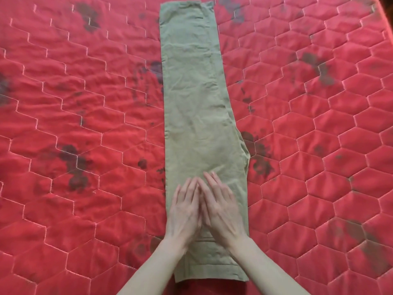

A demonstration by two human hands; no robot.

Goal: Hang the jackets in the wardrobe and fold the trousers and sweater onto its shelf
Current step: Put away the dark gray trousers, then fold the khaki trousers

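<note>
Trousers (pixel 197 116): green, one leg folded on the other, long and flat on the red bed (pixel 74 103).
Left hand (pixel 186 211): flat on trousers, fingers straight.
Right hand (pixel 221 207): flat on trousers, touching left hand.

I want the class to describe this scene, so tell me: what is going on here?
A person is folding olive trousers laid lengthwise on a red quilted cover. The legs already lie one on the other. The left hand and right hand press flat, side by side, near the waistband end.
</note>
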